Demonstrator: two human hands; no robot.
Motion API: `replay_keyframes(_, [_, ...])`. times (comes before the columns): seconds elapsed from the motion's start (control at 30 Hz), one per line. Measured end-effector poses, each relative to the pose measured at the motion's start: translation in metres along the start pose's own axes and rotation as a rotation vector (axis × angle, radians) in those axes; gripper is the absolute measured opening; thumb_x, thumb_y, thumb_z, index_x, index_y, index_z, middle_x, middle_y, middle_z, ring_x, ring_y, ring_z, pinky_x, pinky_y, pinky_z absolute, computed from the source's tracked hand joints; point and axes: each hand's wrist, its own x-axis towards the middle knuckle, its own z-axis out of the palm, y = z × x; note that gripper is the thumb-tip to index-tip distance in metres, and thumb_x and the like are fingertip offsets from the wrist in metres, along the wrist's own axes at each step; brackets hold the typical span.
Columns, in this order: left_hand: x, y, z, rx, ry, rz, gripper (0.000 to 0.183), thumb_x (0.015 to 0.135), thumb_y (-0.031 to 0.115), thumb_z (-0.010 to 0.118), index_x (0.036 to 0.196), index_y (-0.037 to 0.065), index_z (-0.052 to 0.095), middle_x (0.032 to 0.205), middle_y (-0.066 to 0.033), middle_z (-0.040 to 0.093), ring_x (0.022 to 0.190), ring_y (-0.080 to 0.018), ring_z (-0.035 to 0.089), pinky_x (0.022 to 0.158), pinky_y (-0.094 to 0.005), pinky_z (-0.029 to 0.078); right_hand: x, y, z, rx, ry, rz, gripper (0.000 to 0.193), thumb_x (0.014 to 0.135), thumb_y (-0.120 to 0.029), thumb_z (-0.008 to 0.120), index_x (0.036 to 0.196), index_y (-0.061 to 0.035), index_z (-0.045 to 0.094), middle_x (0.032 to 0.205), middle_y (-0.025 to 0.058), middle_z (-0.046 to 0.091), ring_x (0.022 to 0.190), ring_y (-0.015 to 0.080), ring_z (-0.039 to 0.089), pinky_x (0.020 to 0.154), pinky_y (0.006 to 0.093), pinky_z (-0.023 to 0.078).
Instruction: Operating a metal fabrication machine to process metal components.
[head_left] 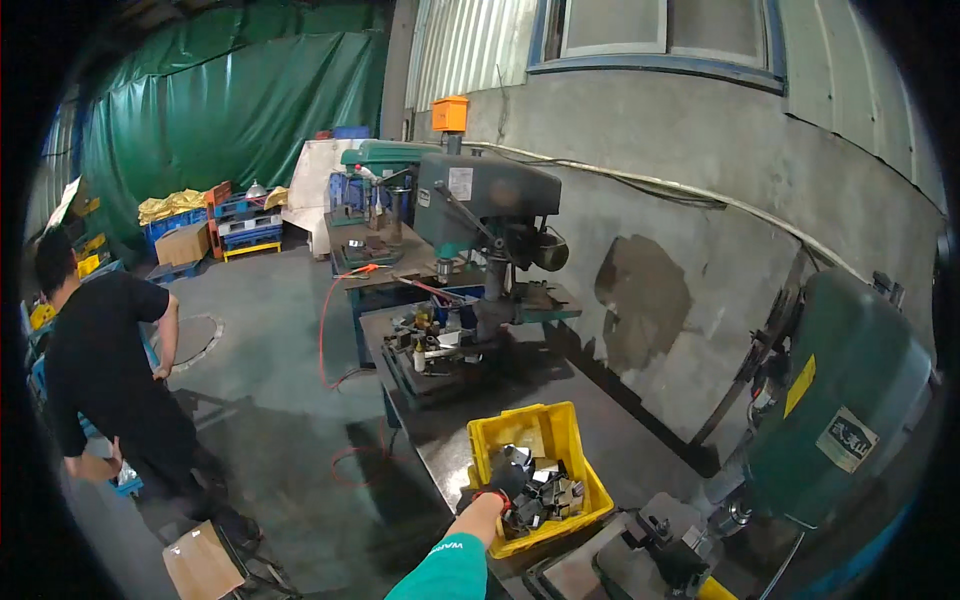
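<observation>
My left hand point(509, 481), in a dark glove with a red band at the wrist, reaches from the lower edge into a yellow plastic bin point(582, 478). A teal sleeve covers the forearm. Inside the bin lies a heap of small metal parts point(545, 492), some dark and some shiny, and the hand is at the heap's near left side. Its fingers blend into the dark parts, so their grip cannot be made out. My right hand is out of the picture.
A green drill press point(835, 400) stands close at the right, its chuck over a fixture point(670, 540). Beyond the bin, another drill press point(485, 200) rises from the metal workbench point(420, 440) beside a cluttered tray point(430, 345). A co-worker point(115, 360) bends at the left, near a cardboard box point(203, 565). An orange hose point(322, 340) hangs to the floor.
</observation>
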Motion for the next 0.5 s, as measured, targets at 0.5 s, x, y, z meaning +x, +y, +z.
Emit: replay_keyframes(0.5, [-0.016, 0.068, -0.101, -0.56, -0.223, -0.231, 0.036, 0.083, 0.031, 0.051, 0.113, 0.01, 0.051, 0.109, -0.0195, 0.057, 0.088, -0.0364, 0.059, 0.072, -0.0464, 0.047, -0.008, 0.027, -0.07, 0.048, 0.064, 0.07, 0.036, 0.093, -0.026, 0.045, 0.12, -0.0033, 0.051, 0.098, 0.0051, 0.049, 0.089, 0.0133, 0.046, 0.077, 0.0278, 0.035])
